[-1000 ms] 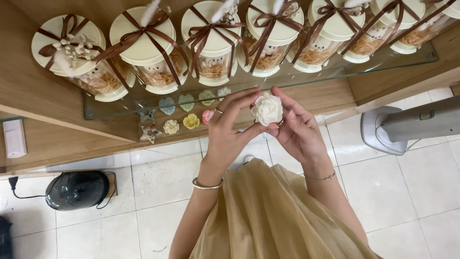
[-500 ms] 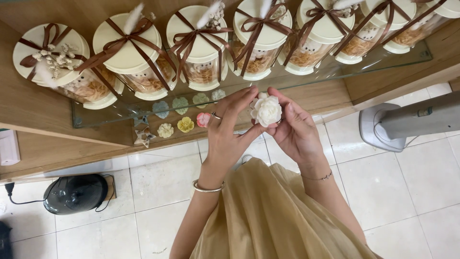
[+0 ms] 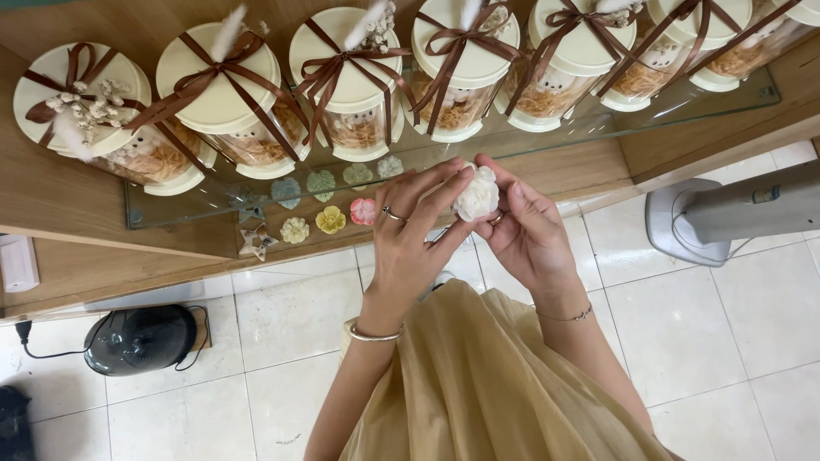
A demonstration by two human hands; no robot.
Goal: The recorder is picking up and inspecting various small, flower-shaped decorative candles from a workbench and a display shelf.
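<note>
Pinching white flower (image 3: 477,195) between both hands, face up.

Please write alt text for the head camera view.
Both hands, left hand and right hand, hold a white flower-shaped piece above a tiled floor. Behind stand ribboned cream-lidded jars on a glass shelf.

A small gift or craft shop, seen from above. A wooden display counter (image 3: 60,205) carries a glass shelf (image 3: 547,141) lined with a row of cream-lidded gift jars (image 3: 218,94), each tied with brown ribbon (image 3: 329,72) and some topped with dried flower sprigs (image 3: 85,111). Below the glass, small flower-shaped ornaments (image 3: 329,219) in pastel colours lie set out in rows on the wood. The floor is pale tile (image 3: 735,324), with a black appliance (image 3: 141,339) and a grey fan base (image 3: 683,222) standing on it.
</note>
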